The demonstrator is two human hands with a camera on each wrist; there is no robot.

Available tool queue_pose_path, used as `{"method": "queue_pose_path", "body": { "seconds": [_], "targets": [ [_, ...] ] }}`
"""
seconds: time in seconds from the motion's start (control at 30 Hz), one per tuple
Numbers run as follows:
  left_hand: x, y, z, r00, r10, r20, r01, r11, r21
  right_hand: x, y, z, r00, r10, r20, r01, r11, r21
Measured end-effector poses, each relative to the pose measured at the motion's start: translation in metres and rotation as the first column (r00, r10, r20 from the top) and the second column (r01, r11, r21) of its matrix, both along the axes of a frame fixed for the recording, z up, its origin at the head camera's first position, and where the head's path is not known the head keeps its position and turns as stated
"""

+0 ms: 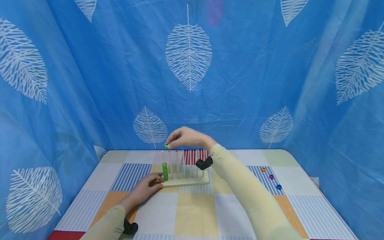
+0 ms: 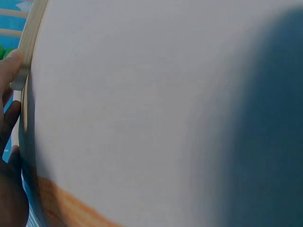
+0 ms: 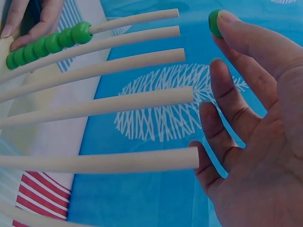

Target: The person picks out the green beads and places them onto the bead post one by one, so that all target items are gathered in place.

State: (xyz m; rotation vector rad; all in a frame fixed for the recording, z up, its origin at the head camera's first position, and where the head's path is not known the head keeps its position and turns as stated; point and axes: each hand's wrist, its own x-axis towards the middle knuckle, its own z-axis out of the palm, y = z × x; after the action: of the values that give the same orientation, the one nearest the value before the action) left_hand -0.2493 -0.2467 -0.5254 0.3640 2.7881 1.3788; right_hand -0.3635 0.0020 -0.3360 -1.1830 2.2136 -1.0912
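Observation:
A wooden peg stand with several upright pegs stands on the table. Green beads are stacked on its leftmost peg, whose upper part is bare. My left hand grips the left end of the stand's base; in the left wrist view its thumb lies on the base edge. Above the leftmost peg, my right hand pinches one green bead between thumb and index finger. That bead is a little apart from the peg tip. The other right fingers spread loosely near the peg ends.
An orange bead, a purple bead and a blue bead lie on the right of the patchwork tablecloth. Blue leaf-patterned curtains enclose the table at the back and sides.

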Motion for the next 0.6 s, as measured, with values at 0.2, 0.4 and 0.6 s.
{"method": "queue_pose_path", "body": {
  "seconds": [0.2,0.4,0.6],
  "targets": [
    [-0.001,0.0,0.0,1.0,-0.006,-0.004,0.006,1.0,0.007,-0.003,-0.007,0.0,1.0,0.02,0.012,-0.02,1.0,0.021],
    [-0.001,0.0,-0.001,1.0,-0.004,-0.002,0.004,1.0,0.012,-0.006,-0.012,-0.001,0.999,0.033,0.033,-0.034,0.999,0.029],
    [-0.002,0.001,0.001,1.0,0.013,0.018,-0.013,1.0,0.004,-0.008,-0.015,-0.003,0.999,0.034,0.037,-0.035,0.999,0.033]
  ]
}}
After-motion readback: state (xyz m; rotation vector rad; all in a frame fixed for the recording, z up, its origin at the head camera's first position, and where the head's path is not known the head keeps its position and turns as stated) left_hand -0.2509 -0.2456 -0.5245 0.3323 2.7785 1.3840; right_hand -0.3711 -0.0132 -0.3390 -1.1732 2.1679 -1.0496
